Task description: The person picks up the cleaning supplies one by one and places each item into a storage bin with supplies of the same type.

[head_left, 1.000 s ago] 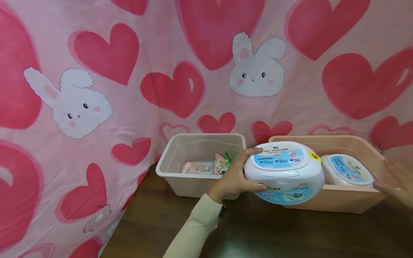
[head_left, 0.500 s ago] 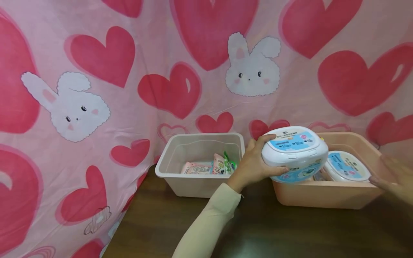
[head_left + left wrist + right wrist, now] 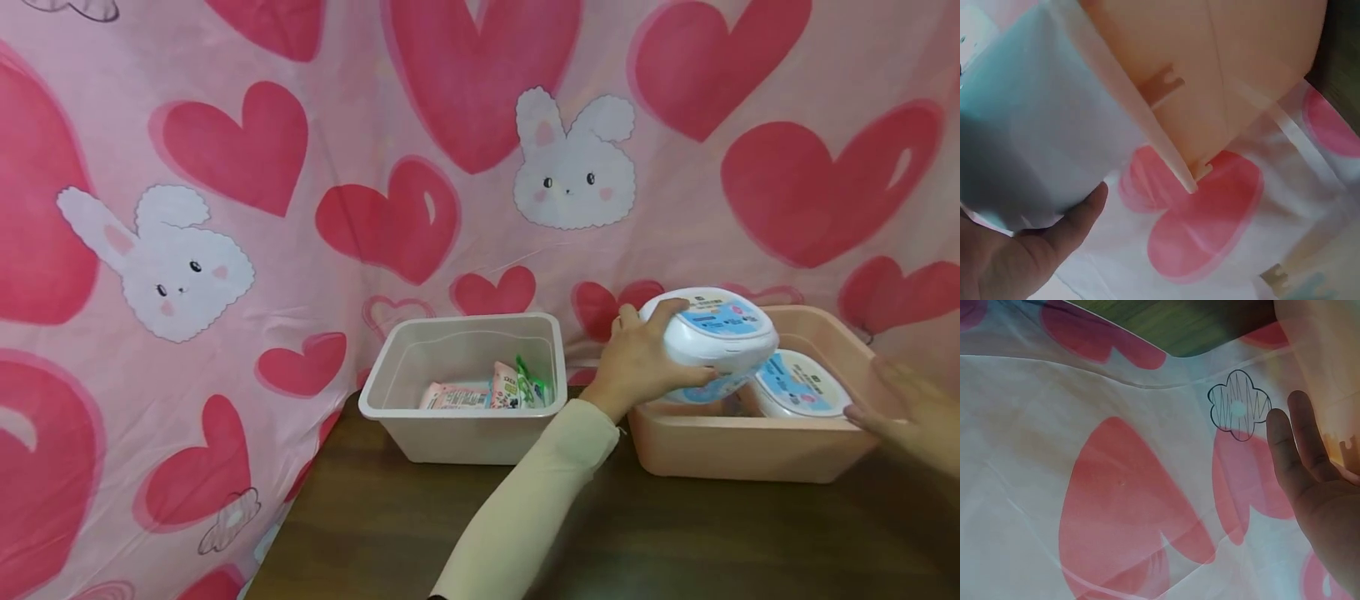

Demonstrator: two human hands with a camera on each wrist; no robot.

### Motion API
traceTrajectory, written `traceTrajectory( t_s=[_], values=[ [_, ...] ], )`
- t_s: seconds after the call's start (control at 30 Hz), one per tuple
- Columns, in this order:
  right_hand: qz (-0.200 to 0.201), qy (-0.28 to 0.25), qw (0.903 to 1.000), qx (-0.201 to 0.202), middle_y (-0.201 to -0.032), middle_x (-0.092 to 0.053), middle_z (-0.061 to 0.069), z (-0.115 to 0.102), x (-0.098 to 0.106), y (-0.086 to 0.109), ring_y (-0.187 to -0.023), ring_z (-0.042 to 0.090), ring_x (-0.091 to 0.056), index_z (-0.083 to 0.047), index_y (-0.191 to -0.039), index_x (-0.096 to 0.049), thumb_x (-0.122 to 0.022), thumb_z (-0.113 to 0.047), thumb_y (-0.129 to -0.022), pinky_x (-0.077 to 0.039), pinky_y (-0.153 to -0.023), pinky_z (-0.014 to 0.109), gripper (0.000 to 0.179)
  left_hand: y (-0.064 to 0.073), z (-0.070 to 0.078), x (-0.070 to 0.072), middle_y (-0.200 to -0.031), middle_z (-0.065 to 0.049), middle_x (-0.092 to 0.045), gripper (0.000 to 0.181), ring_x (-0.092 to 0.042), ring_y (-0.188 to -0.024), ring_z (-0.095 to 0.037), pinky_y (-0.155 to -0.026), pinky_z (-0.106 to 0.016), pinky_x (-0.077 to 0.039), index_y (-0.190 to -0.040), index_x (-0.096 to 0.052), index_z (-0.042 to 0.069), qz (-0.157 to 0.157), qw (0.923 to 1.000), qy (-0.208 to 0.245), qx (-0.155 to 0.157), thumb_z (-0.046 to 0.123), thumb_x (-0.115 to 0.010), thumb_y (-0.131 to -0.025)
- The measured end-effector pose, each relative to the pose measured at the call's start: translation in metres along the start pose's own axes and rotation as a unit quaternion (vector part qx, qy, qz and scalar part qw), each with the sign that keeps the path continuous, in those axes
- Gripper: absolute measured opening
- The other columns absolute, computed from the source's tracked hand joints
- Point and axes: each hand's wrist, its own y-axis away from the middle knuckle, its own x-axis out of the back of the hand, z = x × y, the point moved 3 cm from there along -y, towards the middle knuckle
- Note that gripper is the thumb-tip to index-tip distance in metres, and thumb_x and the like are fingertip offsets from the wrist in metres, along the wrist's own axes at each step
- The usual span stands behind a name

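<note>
My left hand grips the end of a white laundry pod tub with a blue label on its lid. It holds the tub tilted over the left part of a peach bin. In the left wrist view the thumb presses the side of the tub, close to the bin's rim. A second, similar tub lies in the right part of the bin. My right hand is at the bin's right end, fingers extended and holding nothing. The right wrist view shows its straight fingers beside the bin wall.
A pale grey-beige bin stands to the left, holding pink packets and a green packet. Both bins are on a dark wooden table. A pink cloth with hearts and rabbits hangs behind and to the left.
My left hand has carried the tub rightward and back, from in front of the gap between the bins to over the peach bin. The right hand stays at the bin's right end.
</note>
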Motion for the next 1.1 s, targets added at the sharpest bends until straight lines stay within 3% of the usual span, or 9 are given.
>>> traceTrajectory(
  t_s=[0.13, 0.23, 0.33, 0.5, 0.73, 1.0, 1.1],
  values=[
    [-0.002, 0.000, 1.0000, 0.001, -0.154, 0.008, 0.042, -0.004, -0.001, 0.001, -0.143, 0.055, 0.014, 0.010, -0.152, 0.008, -0.053, -0.048, -0.099, 0.011, -0.110, 0.069, 0.099, -0.001, 0.000, -0.017, -0.118, 0.002, -0.047, 0.089, -0.042, -0.107, -0.011, -0.074, -0.022, -0.046, -0.144, -0.044, 0.048, 0.016, 0.9968, -0.078, 0.003, 0.070, -0.081, -0.066],
    [-0.001, -0.005, 1.0000, 0.004, -0.153, 0.009, 0.042, -0.007, -0.002, 0.003, -0.143, 0.055, 0.015, 0.010, -0.152, 0.008, -0.052, -0.049, -0.099, 0.012, -0.110, 0.067, 0.099, -0.001, -0.001, -0.030, -0.120, 0.001, -0.049, 0.088, -0.043, -0.112, -0.013, -0.092, -0.030, -0.041, -0.145, -0.044, 0.048, 0.018, 0.9888, -0.148, 0.004, 0.078, -0.074, -0.068],
    [0.008, -0.009, 0.9998, 0.013, -0.153, 0.007, 0.043, -0.010, -0.003, 0.005, -0.144, 0.054, 0.014, 0.012, -0.151, 0.006, -0.052, -0.049, -0.100, 0.013, -0.113, 0.063, 0.099, -0.001, -0.002, -0.042, -0.114, 0.002, -0.053, 0.086, -0.046, -0.110, -0.012, -0.101, -0.037, -0.037, -0.144, -0.045, 0.047, 0.018, 0.9817, -0.189, 0.007, 0.083, -0.067, -0.069],
    [0.010, -0.012, 0.9998, 0.013, -0.153, 0.008, 0.043, -0.008, -0.008, 0.007, -0.144, 0.053, 0.015, 0.013, -0.151, 0.006, -0.052, -0.049, -0.100, 0.014, -0.114, 0.060, 0.099, 0.003, -0.006, -0.053, -0.109, 0.006, -0.057, 0.083, -0.049, -0.105, -0.011, -0.104, -0.045, -0.037, -0.142, -0.046, 0.049, 0.022, 0.9770, -0.209, 0.037, 0.087, -0.061, -0.070],
    [0.011, -0.012, 0.9998, -0.012, -0.155, 0.013, 0.038, -0.004, -0.012, 0.010, -0.143, 0.053, 0.017, 0.012, -0.151, 0.006, -0.053, -0.048, -0.098, 0.013, -0.111, 0.066, 0.100, 0.007, -0.001, -0.058, -0.113, 0.008, -0.060, 0.081, -0.055, -0.111, -0.016, -0.109, -0.054, -0.034, -0.140, -0.047, 0.048, 0.041, 0.9751, -0.213, 0.047, 0.085, -0.063, -0.070],
    [0.018, -0.008, 0.9998, -0.010, -0.155, 0.014, 0.037, -0.007, -0.012, 0.009, -0.144, 0.050, 0.018, 0.010, -0.152, 0.008, -0.051, -0.049, -0.100, 0.015, -0.112, 0.062, 0.099, 0.009, 0.000, -0.058, -0.107, 0.009, -0.064, 0.079, -0.057, -0.108, -0.017, -0.107, -0.051, -0.036, -0.137, -0.052, 0.043, 0.076, 0.9725, -0.214, 0.050, 0.086, -0.062, -0.071],
    [0.020, -0.005, 0.9997, -0.016, -0.156, 0.016, 0.035, -0.005, -0.013, 0.009, -0.144, 0.049, 0.019, 0.009, -0.152, 0.009, -0.051, -0.049, -0.100, 0.016, -0.112, 0.061, 0.098, 0.007, 0.001, -0.060, -0.104, 0.010, -0.065, 0.079, -0.058, -0.105, -0.016, -0.107, -0.049, -0.036, -0.137, -0.051, 0.043, 0.073, 0.9698, -0.227, 0.051, 0.087, -0.059, -0.072]
  ],
)
